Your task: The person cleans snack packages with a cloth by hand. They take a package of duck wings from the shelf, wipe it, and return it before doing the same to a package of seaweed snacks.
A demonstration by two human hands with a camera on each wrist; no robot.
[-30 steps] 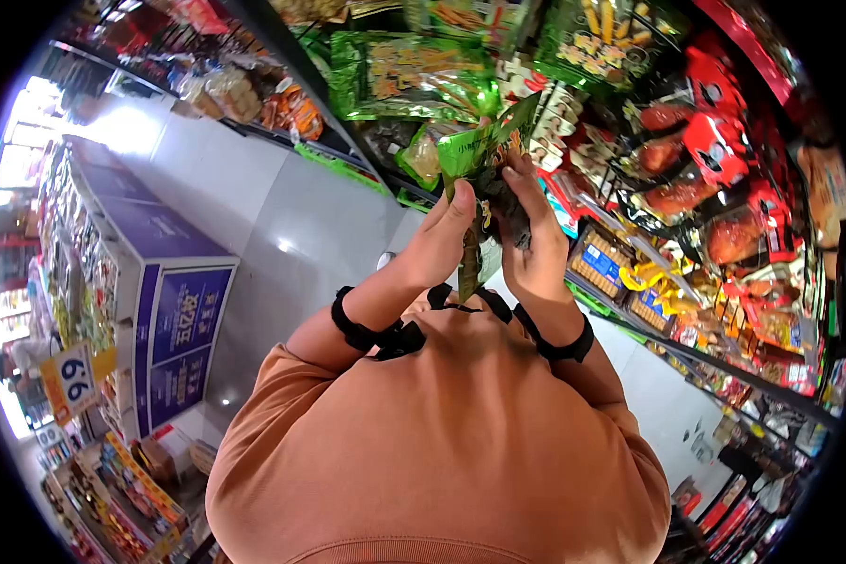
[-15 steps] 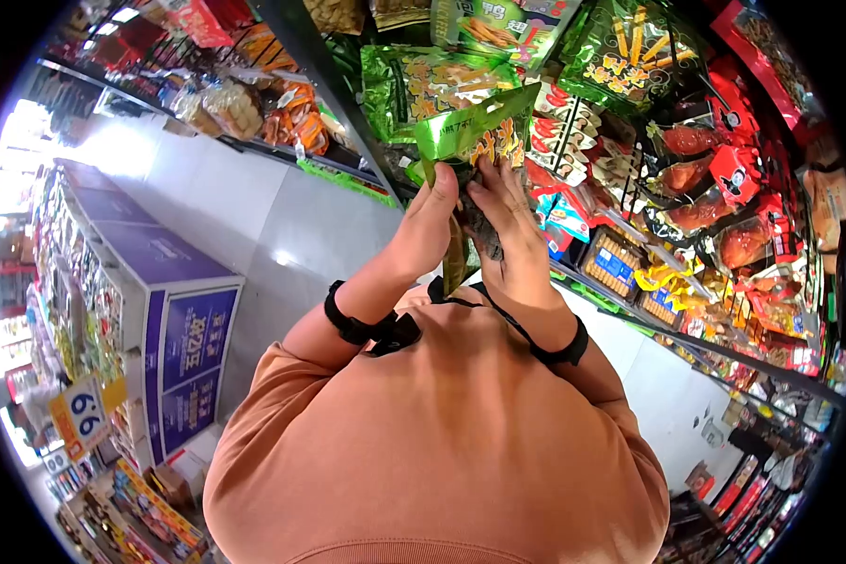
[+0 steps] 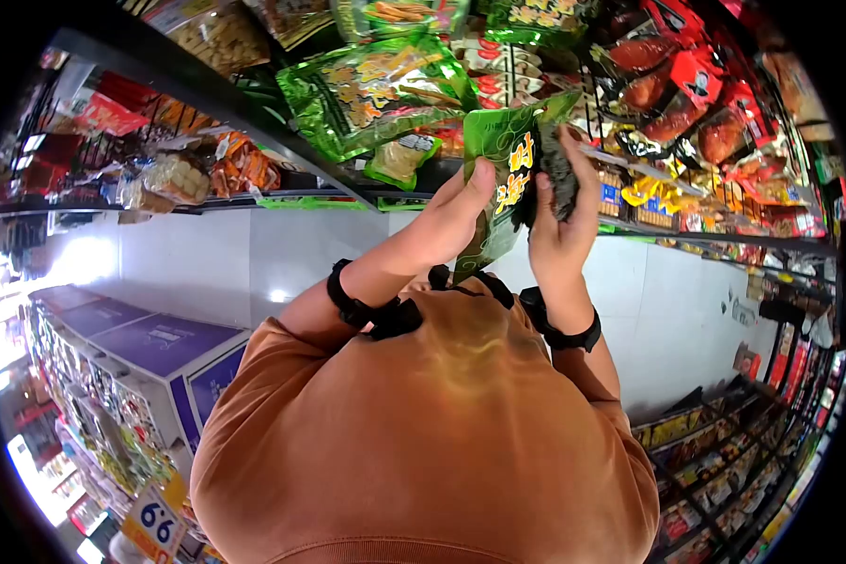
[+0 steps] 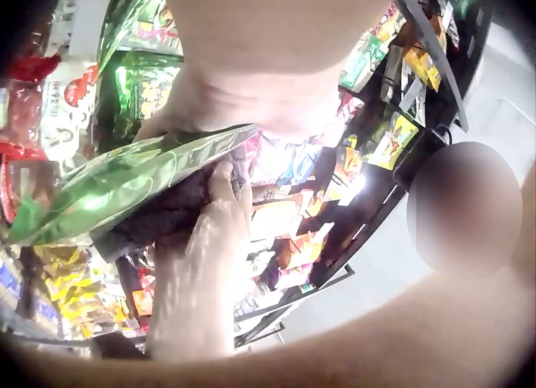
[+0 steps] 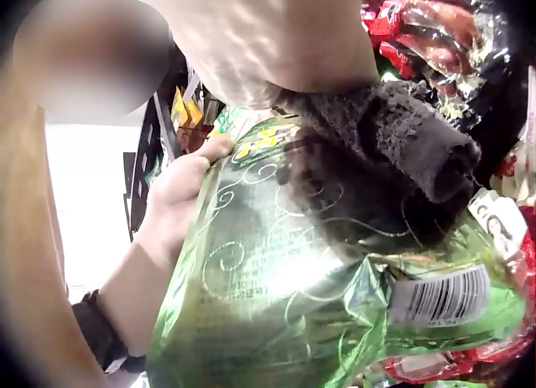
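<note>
A green snack bag (image 3: 498,179) stands upright between the two hands. My left hand (image 3: 446,221) pinches its near edge, the thumb lying along it; in the right wrist view that hand (image 5: 180,195) grips the edge beside the bag's printed, barcoded side. Dark fuzzy cloth (image 3: 559,179) is held in my right hand (image 3: 566,221), fingers bent round it. The cloth (image 5: 410,141) lies over or just above the bag's surface in the right wrist view; contact cannot be told. In the left wrist view the cloth (image 4: 159,216) is beside the bag (image 4: 117,187).
Shelves ahead carry a large green bag (image 3: 371,94), a small clear-and-green pack (image 3: 402,158) and red-labelled packs (image 3: 696,75). A dark shelf upright (image 3: 207,85) crosses the upper left. The purple display (image 3: 150,334) stands lower left, with grey floor (image 3: 320,244) between.
The head view has turned, and the purple display sits lower. My right hand has shifted right, its fingers now bent around the cloth, and more of the bag's printed front shows.
</note>
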